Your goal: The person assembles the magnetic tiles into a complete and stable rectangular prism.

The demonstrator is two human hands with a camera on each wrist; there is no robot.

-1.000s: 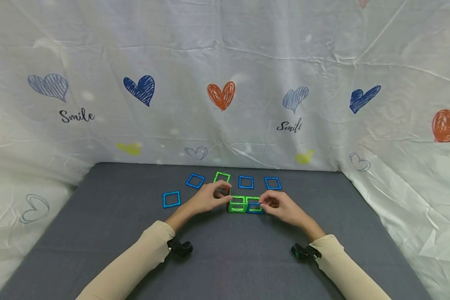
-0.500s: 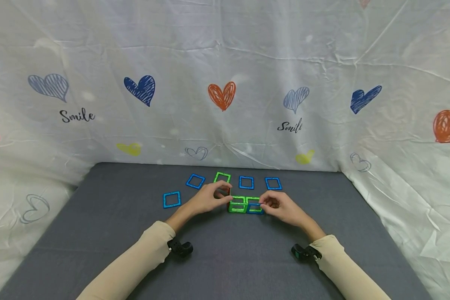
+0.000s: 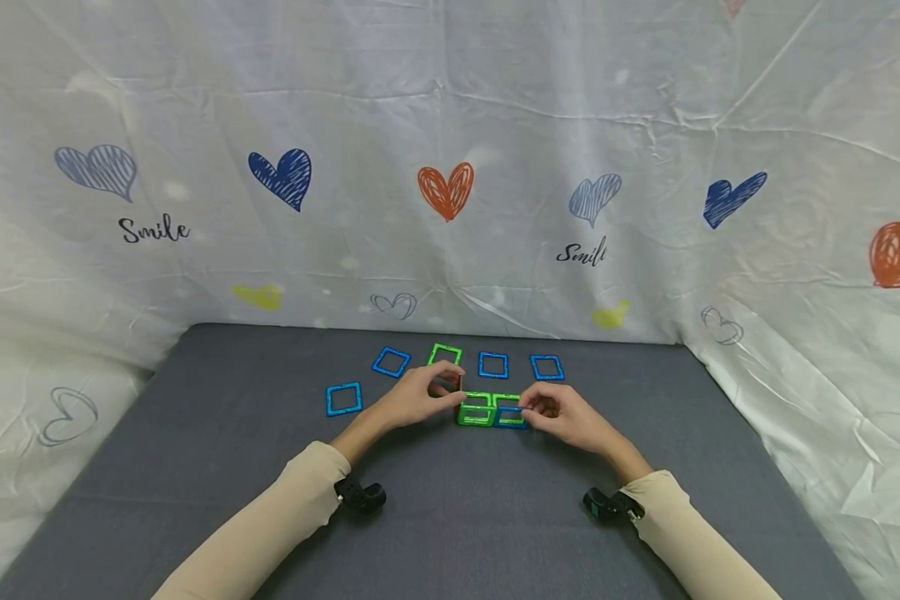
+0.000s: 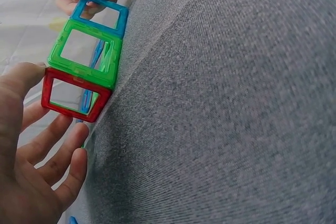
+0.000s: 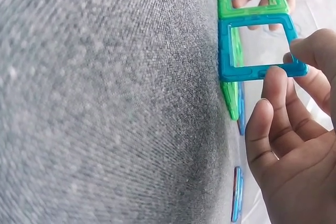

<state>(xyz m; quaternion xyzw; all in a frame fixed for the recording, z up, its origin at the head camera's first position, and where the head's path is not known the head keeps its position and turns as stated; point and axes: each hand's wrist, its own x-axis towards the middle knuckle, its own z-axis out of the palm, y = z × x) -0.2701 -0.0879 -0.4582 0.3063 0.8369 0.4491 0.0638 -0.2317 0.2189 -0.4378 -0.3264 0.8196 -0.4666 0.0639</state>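
Observation:
A small box of square magnetic tiles stands on the table between the hands. My left hand (image 3: 420,392) holds its left end, where the left wrist view shows a red tile (image 4: 71,112) with the thumb at one corner and fingers behind its edge. Adjoining the red one is an upright green tile (image 4: 79,71). My right hand (image 3: 566,414) pinches the corner of a blue tile (image 5: 226,51) between thumb and fingers; that tile stands beside the green one, at the right end. More green tile edges show behind the front pair.
Behind the box, a green tile (image 3: 446,347) lies partly hidden by the left hand. Loose blue tiles lie at the left (image 3: 343,412), at the back left (image 3: 390,350) and at the back right (image 3: 493,377). A white heart-printed curtain (image 3: 510,300) hangs beyond the dark table (image 3: 450,517).

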